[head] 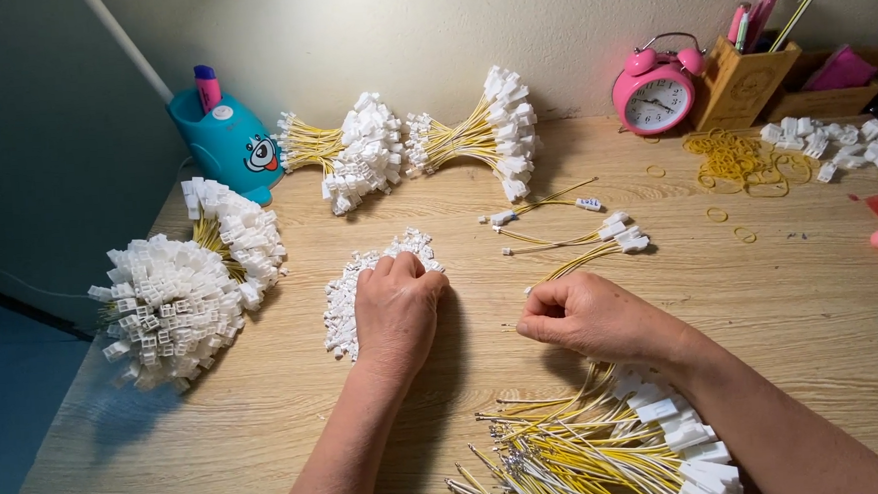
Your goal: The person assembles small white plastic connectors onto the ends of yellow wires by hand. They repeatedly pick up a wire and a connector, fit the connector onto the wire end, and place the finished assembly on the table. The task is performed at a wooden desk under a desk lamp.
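Observation:
My left hand (pixel 397 309) rests palm down on a pile of small white plastic connectors (pixel 347 297), fingers curled into its right side. My right hand (pixel 593 317) is closed, pinching the end of a thin yellow wire (pixel 570 262) whose white plug lies further back. Below my right wrist spreads a loose heap of yellow wires with white plugs (pixel 590 450), bare ends pointing left. A few finished wires (pixel 559 239) lie just beyond my hands.
Tied bundles of yellow wires with white plugs sit at the left (pixel 176 291) and at the back (pixel 414 143). A teal pen holder (pixel 228 143), pink alarm clock (pixel 654 90), wooden organiser (pixel 746 81), yellow rubber bands (pixel 740 161) and loose white connectors (pixel 834 141) line the back.

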